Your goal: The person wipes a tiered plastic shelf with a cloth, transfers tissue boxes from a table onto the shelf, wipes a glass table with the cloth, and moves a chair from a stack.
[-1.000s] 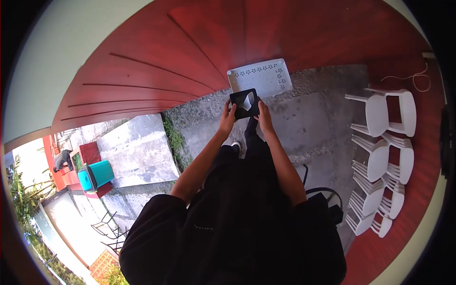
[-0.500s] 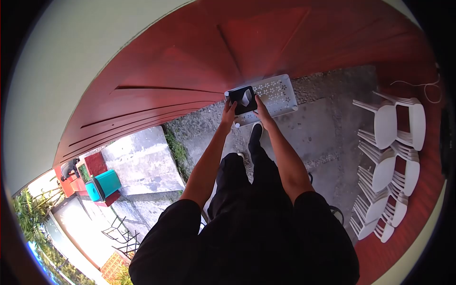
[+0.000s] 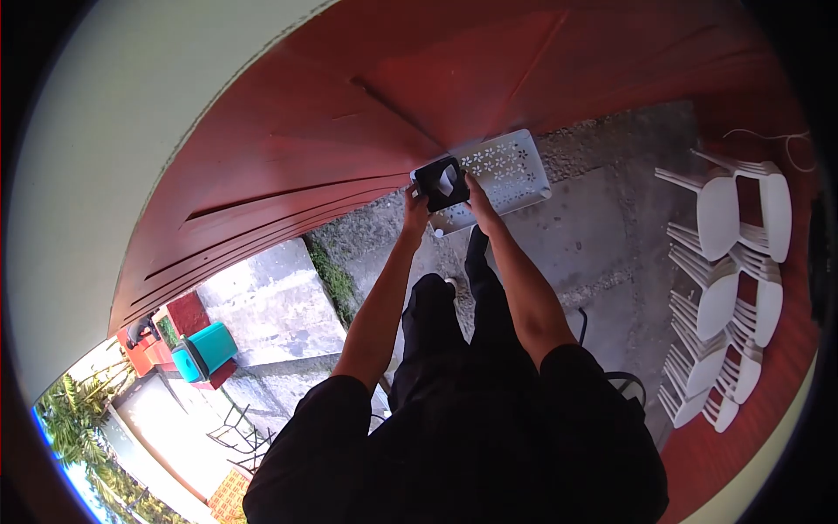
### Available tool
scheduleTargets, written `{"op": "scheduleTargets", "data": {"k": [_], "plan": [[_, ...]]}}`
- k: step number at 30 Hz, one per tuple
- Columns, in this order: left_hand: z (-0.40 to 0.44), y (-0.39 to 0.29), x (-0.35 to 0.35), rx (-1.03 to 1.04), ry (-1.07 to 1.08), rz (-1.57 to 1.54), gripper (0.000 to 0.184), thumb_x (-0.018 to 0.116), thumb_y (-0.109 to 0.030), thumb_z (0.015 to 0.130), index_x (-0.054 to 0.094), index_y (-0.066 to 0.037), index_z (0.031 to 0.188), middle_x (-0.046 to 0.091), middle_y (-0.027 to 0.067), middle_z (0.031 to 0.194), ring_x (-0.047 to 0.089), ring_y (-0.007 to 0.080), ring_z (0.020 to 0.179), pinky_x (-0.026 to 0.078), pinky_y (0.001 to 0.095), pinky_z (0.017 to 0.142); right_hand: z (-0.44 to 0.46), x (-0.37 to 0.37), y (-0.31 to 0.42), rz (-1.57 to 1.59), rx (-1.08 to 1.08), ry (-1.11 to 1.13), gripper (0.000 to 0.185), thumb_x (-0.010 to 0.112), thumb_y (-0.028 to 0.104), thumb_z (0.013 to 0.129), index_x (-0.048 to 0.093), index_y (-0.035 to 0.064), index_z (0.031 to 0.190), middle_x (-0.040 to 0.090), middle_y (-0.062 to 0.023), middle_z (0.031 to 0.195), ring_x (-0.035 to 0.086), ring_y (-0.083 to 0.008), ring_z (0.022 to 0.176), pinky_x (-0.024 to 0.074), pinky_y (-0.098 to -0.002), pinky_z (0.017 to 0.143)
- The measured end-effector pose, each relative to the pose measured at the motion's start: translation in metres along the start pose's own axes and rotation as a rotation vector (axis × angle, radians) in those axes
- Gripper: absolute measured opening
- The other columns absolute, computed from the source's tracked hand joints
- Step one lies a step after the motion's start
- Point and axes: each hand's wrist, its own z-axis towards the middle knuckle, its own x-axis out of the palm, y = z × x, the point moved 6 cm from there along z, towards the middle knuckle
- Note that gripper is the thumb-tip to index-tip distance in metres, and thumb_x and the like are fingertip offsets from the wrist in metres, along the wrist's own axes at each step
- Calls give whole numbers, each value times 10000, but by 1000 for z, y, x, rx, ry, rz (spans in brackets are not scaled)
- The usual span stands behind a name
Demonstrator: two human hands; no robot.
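Observation:
A black square tissue box point(image 3: 428, 179) with a white tissue showing in its middle is between my two hands. My left hand point(image 3: 416, 208) is closed on its left side, thumb towards the top face. Its right side is gripped by my right hand point(image 3: 477, 199). Beneath the box is a low white table point(image 3: 530, 185) with flower-shaped cutouts in its top; the box covers its left end. Whether the box touches the tabletop, I cannot tell.
A red wall point(image 3: 367, 105) runs right behind the table. Stacked white plastic chairs point(image 3: 717, 218) stand at the right. A teal bin point(image 3: 209, 348) is off to the left, near dark metal frames point(image 3: 240, 437). Concrete floor point(image 3: 585, 227) lies around my legs.
The view has shifted slightly, so the chairs sit further right. Both hands stay on the tissue box over the table's left end. My right foot has moved forward, partly under the table edge.

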Motion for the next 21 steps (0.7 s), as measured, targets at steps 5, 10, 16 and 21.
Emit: {"op": "scheduleTargets", "data": {"k": [5, 10, 16, 21], "plan": [[6, 5, -11, 74, 4, 149, 530, 591, -220, 981, 358, -175, 1455, 549, 103, 1310, 565, 224, 1138, 472, 431, 925, -7, 6, 15, -184, -194, -58, 627, 472, 523, 1013, 402, 172, 1528, 433, -57, 1534, 389, -235, 1412, 323, -447, 1143], [-26, -29, -12, 483, -360, 604, 456, 606, -179, 954, 445, -31, 1353, 602, 184, 1212, 627, 291, 1066, 492, 435, 892, -22, -6, 20, -562, -579, -355, 485, 507, 348, 1029, 559, 4, 1366, 569, -242, 1380, 524, -369, 1289, 397, -402, 1099], [-85, -4, -9, 126, 188, 302, 255, 572, -269, 1004, 528, -44, 1114, 684, 116, 1021, 691, 216, 933, 532, 365, 800, -143, -35, -2, -538, -659, -444, 460, 539, 344, 1021, 621, -22, 1286, 646, -232, 1263, 601, -384, 1200, 441, -413, 1056], [-168, -1, -18, 53, 488, 373, 248, 490, -291, 1040, 543, -49, 1042, 687, 106, 940, 694, 208, 923, 532, 377, 813, -268, -53, -62, -355, -498, -492, 410, 542, 351, 1036, 652, 29, 1263, 689, -156, 1198, 654, -293, 1124, 483, -374, 983]]}}
